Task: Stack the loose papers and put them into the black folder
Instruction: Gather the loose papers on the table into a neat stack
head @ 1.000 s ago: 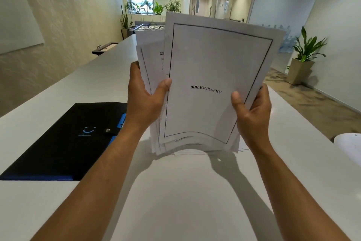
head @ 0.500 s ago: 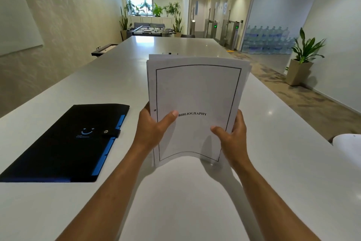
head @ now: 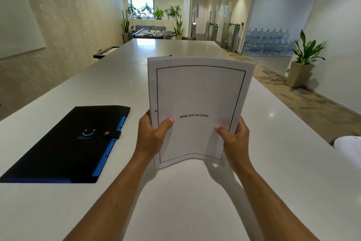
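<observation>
I hold a squared-up stack of white papers [head: 199, 92] upright, its bottom edge resting on the white table [head: 175, 201]. The top sheet has a black border and the word BIBLIOGRAPHY. My left hand [head: 151, 136] grips the stack's lower left edge, thumb on the front. My right hand [head: 235, 140] grips the lower right edge the same way. The black folder [head: 64, 147] lies flat and shut on the table to the left, with blue tabs along its right side and a snap strap fastened.
A white rounded object [head: 349, 147] sits at the table's right edge. A small dark item [head: 167, 55] lies on the table behind the papers. A potted plant [head: 304, 61] stands on the floor to the right.
The fanned, uneven sheets have been brought down and tapped into one even stack on the table. Both hands slid to the lower edges. The folder has not moved.
</observation>
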`<state>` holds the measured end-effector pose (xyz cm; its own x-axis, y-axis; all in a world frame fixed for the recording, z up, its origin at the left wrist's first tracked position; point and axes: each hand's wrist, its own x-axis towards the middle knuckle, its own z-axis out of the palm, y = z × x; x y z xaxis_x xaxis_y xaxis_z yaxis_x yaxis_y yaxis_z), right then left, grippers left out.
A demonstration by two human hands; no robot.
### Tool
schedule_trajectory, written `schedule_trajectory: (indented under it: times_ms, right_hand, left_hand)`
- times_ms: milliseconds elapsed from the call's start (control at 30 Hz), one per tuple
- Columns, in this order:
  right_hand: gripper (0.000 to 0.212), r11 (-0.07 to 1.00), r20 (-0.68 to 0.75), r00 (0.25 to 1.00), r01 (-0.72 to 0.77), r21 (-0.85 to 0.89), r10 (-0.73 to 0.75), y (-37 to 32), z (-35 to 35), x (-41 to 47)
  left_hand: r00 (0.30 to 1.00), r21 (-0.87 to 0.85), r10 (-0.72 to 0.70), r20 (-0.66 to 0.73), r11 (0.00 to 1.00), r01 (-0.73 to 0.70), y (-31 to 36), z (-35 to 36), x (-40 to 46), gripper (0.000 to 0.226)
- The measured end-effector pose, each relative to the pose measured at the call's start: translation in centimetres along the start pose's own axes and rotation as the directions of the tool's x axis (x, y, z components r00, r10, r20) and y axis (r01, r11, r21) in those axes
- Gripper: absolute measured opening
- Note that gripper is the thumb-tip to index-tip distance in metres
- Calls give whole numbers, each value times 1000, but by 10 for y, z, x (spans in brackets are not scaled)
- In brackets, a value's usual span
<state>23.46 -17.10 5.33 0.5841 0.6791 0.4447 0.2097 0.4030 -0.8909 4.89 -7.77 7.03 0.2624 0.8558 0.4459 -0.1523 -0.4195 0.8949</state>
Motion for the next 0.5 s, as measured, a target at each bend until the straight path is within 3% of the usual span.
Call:
schedule_trajectory:
  times_ms: [167, 300, 500]
  right_hand:
    - [36, 1000, -4, 1000, 26, -12, -26, -5, -4, -1]
    - [38, 1000, 20, 1000, -11, -12, 11, -2, -8, -7]
    - [42, 998, 9, 999, 34, -51, -34, -7, -2, -4]
  left_hand:
    - [999, -34, 47, 0, 998, -47, 3, -6, 1, 49]
    - [996, -31, 77, -43, 996, -78, 0, -8, -8, 37]
    - [993, 19, 104, -59, 994, -104, 8, 5, -10, 38]
